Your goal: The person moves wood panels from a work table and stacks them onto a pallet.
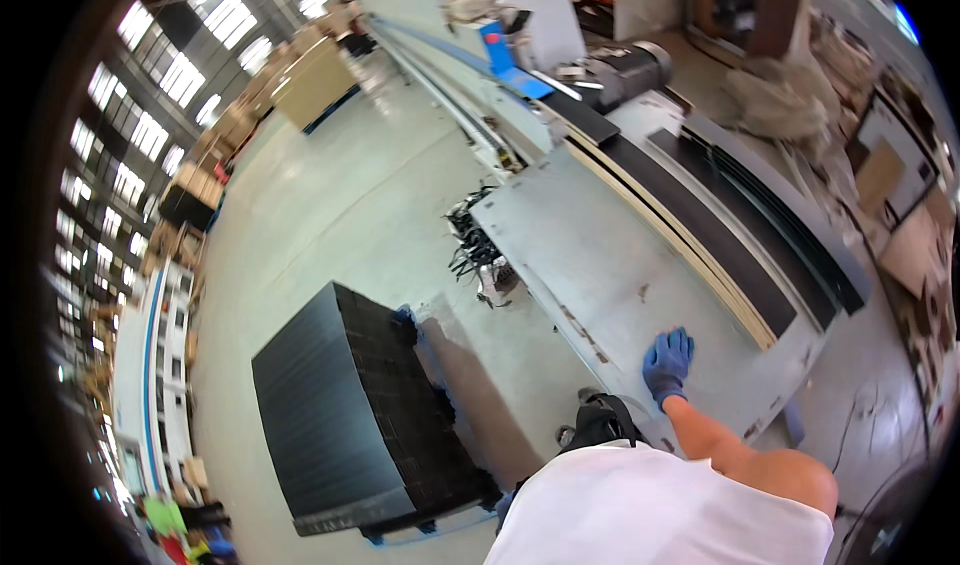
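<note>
My right hand (668, 363), in a blue glove, lies on the pale grey tabletop (610, 255) with its fingers stretched out. It is open, and I see nothing held in it. Long dark strips with light wood-coloured edges (690, 255) lie on the table just beyond that hand. Farther right are more long dark strips (770, 225). My left hand does not show; the white shirt hides that side. To my left a tall stack of dark panels (310, 395) rests on a blue pallet (440, 365).
Tangled black cables (475, 245) hang at the table's left edge. A blue bracket-like piece (510, 65) and a dark cylindrical machine part (635, 70) stand at the table's far end. Pallets with board stacks (315, 85) stand across the grey floor. Wrapped bundles (770, 95) lie at the right.
</note>
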{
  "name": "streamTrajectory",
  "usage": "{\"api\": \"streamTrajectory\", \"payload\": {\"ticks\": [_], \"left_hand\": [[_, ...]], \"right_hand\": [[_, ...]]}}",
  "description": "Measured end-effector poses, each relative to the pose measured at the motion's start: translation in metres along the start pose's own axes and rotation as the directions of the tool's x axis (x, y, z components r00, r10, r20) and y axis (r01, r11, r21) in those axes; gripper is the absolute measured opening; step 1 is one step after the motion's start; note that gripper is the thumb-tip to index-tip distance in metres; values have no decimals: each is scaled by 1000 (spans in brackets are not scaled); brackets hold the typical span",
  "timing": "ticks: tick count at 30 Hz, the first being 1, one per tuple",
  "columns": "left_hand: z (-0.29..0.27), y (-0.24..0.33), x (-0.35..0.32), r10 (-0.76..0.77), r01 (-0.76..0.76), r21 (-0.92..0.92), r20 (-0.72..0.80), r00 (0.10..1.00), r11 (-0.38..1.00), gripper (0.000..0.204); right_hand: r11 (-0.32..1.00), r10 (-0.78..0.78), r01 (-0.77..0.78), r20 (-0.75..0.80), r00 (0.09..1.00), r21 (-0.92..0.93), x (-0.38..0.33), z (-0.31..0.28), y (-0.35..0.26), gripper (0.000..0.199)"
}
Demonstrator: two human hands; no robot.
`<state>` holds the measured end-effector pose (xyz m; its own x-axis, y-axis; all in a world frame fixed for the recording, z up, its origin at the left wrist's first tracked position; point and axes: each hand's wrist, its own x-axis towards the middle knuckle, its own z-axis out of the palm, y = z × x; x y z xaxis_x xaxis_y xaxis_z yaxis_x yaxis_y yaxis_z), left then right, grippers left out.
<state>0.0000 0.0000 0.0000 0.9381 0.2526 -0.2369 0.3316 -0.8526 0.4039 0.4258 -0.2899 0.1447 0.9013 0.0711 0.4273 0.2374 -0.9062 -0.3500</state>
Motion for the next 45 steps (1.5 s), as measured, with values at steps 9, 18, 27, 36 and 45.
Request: {"api": "streamTrajectory", "payload": {"ticks": [9,18,27,36,45], "left_hand": [[-75,3,80,211,-238,105,218,953,966,14],[-112,18,114,258,-305,133,284,924,943,14],[-147,31,137,273,-333,139,333,902,932,14],[-136,44,142,270,-327,119,345,899,937,14],[-128,45,151,293,-350,120,341,893,929,15]], "right_hand": [[997,72,-72,-10,997,37,0,-23,5,31],[951,64,-55,-21,998,304,72,-27,16,22],[998,-13,30,-296,955,54,295,-24,31,49],[980,-201,199,-155,967,-31,333,4,61,52],[996,-94,94,158,983,7,254,-81,107,58]]}}
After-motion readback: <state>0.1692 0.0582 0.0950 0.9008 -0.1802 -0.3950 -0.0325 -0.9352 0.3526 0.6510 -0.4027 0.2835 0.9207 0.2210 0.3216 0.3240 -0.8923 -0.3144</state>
